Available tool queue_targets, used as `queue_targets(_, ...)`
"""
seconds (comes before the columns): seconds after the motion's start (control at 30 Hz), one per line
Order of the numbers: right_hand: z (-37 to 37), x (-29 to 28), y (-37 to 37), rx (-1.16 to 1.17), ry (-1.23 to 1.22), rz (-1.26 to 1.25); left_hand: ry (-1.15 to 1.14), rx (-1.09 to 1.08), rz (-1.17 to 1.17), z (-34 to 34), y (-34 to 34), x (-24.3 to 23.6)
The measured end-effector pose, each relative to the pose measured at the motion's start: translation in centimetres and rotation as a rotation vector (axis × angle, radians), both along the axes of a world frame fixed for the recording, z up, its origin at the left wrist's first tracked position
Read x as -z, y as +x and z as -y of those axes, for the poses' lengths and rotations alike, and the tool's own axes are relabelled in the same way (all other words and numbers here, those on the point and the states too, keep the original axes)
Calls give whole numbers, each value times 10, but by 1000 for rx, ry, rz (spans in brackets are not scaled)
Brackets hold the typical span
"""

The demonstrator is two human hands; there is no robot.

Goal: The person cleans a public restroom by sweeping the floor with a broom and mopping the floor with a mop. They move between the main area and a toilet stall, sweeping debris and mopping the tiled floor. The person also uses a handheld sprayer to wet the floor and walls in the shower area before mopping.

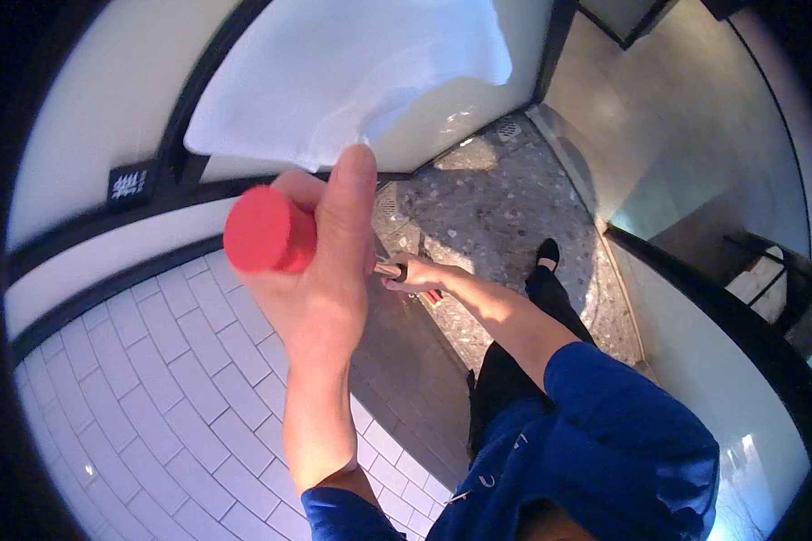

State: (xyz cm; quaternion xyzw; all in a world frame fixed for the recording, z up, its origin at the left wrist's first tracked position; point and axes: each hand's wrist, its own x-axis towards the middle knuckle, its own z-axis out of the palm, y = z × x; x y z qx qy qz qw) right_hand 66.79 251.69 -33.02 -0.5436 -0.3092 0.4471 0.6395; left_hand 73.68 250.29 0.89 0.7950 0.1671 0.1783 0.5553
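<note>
My left hand [323,257] is closed round a handle with a round red end cap [260,230], held high near the middle of the view. Lower and farther from the camera, my right hand [417,273] grips a metal shaft [387,269] with a black part, apparently the same tool; most of it is hidden behind my left hand. Red pieces show just below my right hand, too small to make out. Beyond my left hand is a pale panel [352,63] with a white, wavy-edged patch, framed in black.
White brick tiles [153,379] cover the left side below a black-edged ledge. My feet are on a speckled stone floor [505,198] with small drains [509,127]. Glass and pale panels [695,334] with black frames line the right, along with a dark metal frame [767,275].
</note>
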Motion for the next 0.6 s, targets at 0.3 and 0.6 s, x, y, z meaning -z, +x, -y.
queue_targets(0.3, 126, -67, 147, -97, -235, 214, -114, 134, 237, 51, 75, -56)
queue_targets(0.6, 188, -98, 191, 3, -382, 555, -135, 229, 589, 39, 11, -70)
